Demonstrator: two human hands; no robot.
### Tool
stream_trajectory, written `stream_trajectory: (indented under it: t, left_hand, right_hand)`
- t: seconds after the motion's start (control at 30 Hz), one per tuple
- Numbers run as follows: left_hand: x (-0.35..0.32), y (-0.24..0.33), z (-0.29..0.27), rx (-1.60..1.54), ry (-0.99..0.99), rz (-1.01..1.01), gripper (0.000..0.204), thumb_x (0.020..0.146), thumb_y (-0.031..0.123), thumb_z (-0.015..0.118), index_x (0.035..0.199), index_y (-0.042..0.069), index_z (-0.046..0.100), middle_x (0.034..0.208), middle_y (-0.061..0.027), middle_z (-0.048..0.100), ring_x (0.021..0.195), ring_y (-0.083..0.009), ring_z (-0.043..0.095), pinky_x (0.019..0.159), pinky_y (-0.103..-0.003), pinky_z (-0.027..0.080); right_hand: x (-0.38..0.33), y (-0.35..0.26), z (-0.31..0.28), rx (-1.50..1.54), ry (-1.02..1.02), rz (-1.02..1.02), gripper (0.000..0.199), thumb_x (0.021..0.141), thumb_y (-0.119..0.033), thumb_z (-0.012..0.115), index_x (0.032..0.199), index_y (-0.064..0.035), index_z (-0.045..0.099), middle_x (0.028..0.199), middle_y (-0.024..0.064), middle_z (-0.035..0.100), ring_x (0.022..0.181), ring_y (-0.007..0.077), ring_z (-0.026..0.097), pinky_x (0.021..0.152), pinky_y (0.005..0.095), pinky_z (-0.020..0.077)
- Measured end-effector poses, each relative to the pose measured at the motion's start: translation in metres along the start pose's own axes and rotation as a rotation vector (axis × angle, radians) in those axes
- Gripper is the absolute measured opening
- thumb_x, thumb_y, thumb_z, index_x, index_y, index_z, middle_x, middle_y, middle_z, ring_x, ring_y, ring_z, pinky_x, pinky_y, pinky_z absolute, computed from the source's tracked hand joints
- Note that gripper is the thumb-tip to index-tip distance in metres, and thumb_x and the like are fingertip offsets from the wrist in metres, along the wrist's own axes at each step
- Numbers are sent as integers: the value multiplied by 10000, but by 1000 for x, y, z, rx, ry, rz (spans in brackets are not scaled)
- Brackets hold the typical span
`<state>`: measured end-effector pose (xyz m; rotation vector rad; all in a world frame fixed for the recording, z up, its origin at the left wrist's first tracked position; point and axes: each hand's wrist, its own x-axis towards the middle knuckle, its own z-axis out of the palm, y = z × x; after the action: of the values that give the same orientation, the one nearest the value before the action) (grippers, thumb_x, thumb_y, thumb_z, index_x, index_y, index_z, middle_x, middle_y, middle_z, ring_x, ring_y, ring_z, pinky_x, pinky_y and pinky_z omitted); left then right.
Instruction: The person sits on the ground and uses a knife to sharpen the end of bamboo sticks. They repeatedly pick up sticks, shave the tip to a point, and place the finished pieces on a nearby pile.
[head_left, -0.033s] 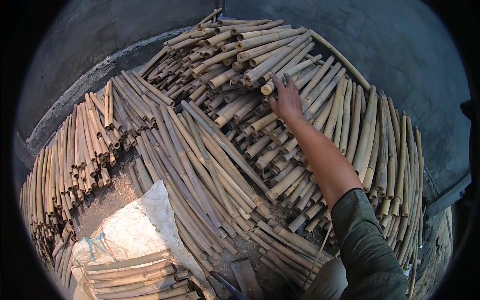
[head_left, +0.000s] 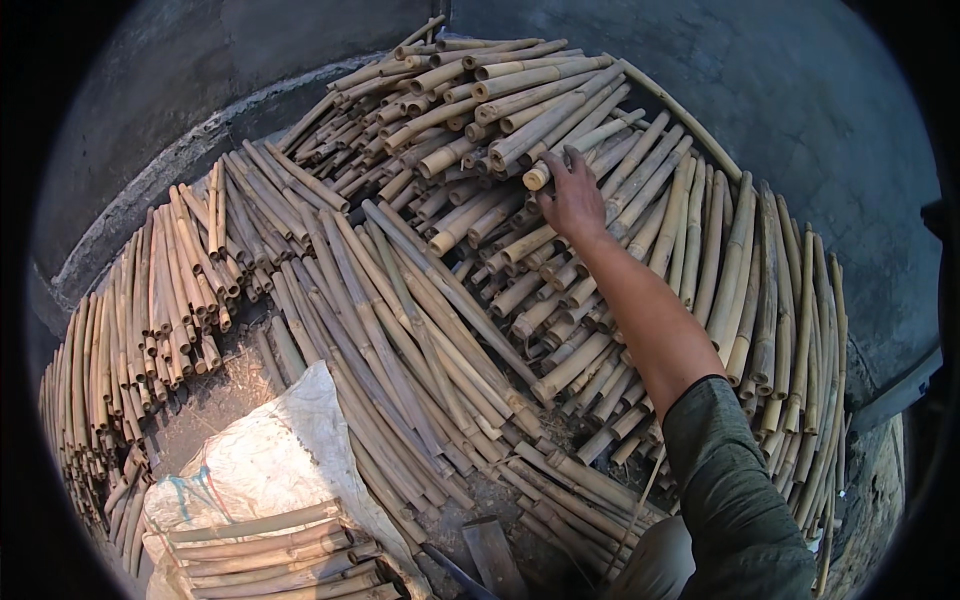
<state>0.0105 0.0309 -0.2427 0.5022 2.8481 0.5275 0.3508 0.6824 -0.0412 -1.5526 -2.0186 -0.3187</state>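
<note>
My right hand [head_left: 574,196] reaches far into a tall stack of cut bamboo poles [head_left: 520,300]. Its fingers bend over a pale bamboo pole [head_left: 608,130] close to that pole's round near end, and the thumb lies lower, beside the end. The grip looks closed, though the palm side is hidden. This pole lies on top of the stack, pointing away to the upper right, among other poles of similar thickness. My left hand is out of the picture.
Long bamboo poles [head_left: 400,330] slope across the middle. Shorter upright-leaning poles [head_left: 165,270] line the left, others [head_left: 780,300] the right. A whitish sack [head_left: 265,450] lies lower left, with several poles [head_left: 265,550] on it. A dark grey wall [head_left: 700,70] rises behind.
The fingers of my right hand have drawn in slightly over the pole's end. Nothing else has visibly moved.
</note>
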Motion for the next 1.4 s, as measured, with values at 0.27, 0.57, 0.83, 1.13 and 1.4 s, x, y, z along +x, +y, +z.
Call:
stream_trajectory:
  t: [0.27,0.57,0.83,1.13,1.4]
  left_hand:
    - [8,14,3,9,-25,16,463,1045,389,498,1320,23,562,1253,-243,632,1107,-364,644,901,-480,540]
    - [15,34,3,30,-52,44,480,1043,387,510,1358,27,538,1280,-244,618,1119,-352,640,914,-471,538]
    - [20,41,-3,36,-50,77,499,1041,385,520,1392,30,516,1304,-244,606,1131,-341,636,926,-463,535]
    - [22,43,-9,35,-80,136,526,1039,383,532,1430,34,492,1330,-245,592,1143,-329,632,939,-455,532]
    - [23,47,-16,38,-135,237,553,1037,381,543,1464,38,470,1354,-246,579,1154,-318,628,950,-447,530]
  right_hand:
    - [-25,95,-31,-8,149,84,626,764,-25,744,1342,-188,568,1410,91,549,1248,341,586,1001,472,511]
    - [-23,84,-29,-100,18,-62,484,917,-81,601,1396,-41,544,1339,176,606,1219,389,582,1025,470,486]
    - [30,-8,26,-436,-137,-63,481,840,-240,769,1279,-164,587,1290,107,572,1170,323,630,1011,494,455]
    - [16,25,-31,239,260,461,515,877,-211,703,1213,115,488,1289,311,453,810,404,717,869,472,552]
    - [-98,77,-101,1514,-339,1015,373,877,-170,621,1163,42,510,903,119,588,649,239,673,682,441,614]
